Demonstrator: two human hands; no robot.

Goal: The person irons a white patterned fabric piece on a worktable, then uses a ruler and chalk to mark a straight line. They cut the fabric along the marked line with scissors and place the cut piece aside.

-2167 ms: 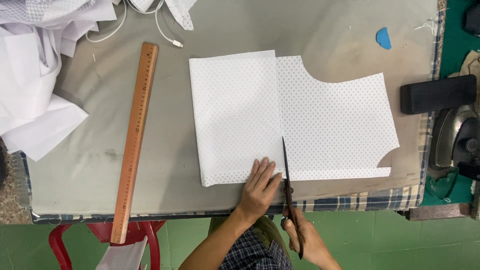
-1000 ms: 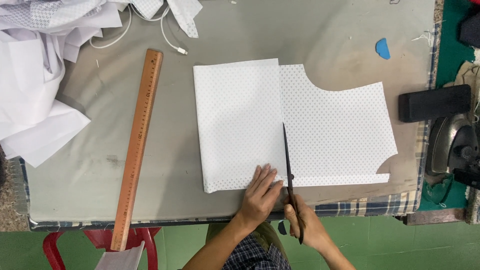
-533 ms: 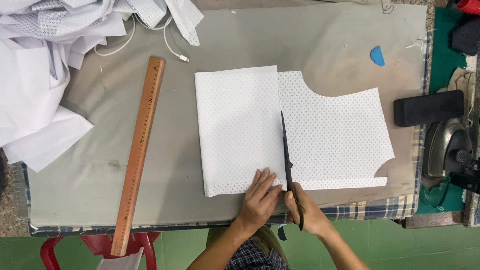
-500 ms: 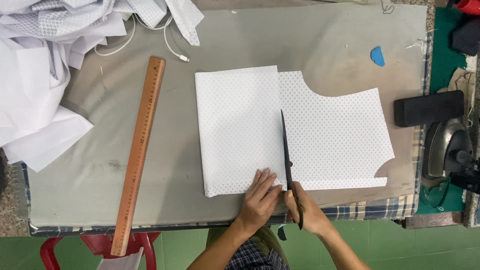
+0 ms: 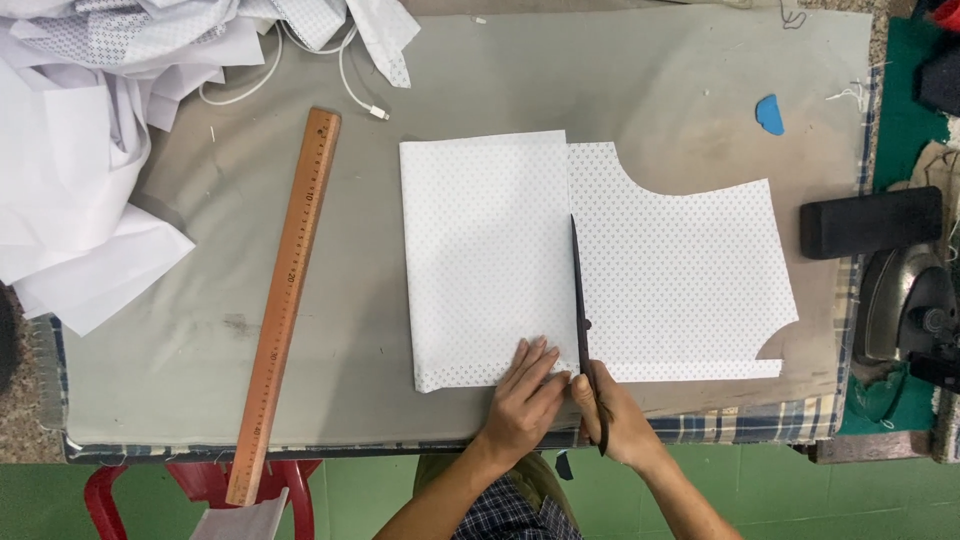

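Seen from above, a person works at a grey-covered table (image 5: pixel 640 70) with a checked border along its near edge. A piece of white dotted fabric (image 5: pixel 680 280) lies flat near the middle of the table, reaching almost to the near edge; its left part is folded double, its right part is a single layer with a curved cut-out at the top. The left hand (image 5: pixel 525 400) lies palm down on the near edge of the folded part, fingers spread and pressing the cloth flat, holding nothing. Just beside it, touching it, the right hand (image 5: pixel 615 420) is closed around the handles of long dark scissors (image 5: pixel 582 310). The blades look closed together and point away from the person, lying along the line where the folded part meets the single layer. Whether the blades are under any cloth cannot be told. Well to the left of the fabric, a long wooden ruler (image 5: pixel 285 305) lies tilted, its near end past the table's near edge. A heap of white cloth (image 5: pixel 90 150) covers the far left corner, with a white cable (image 5: pixel 345 80) beside it. A small blue chalk (image 5: pixel 769 113) lies near the far right corner. A dark iron (image 5: pixel 905 310) sits off the right edge.
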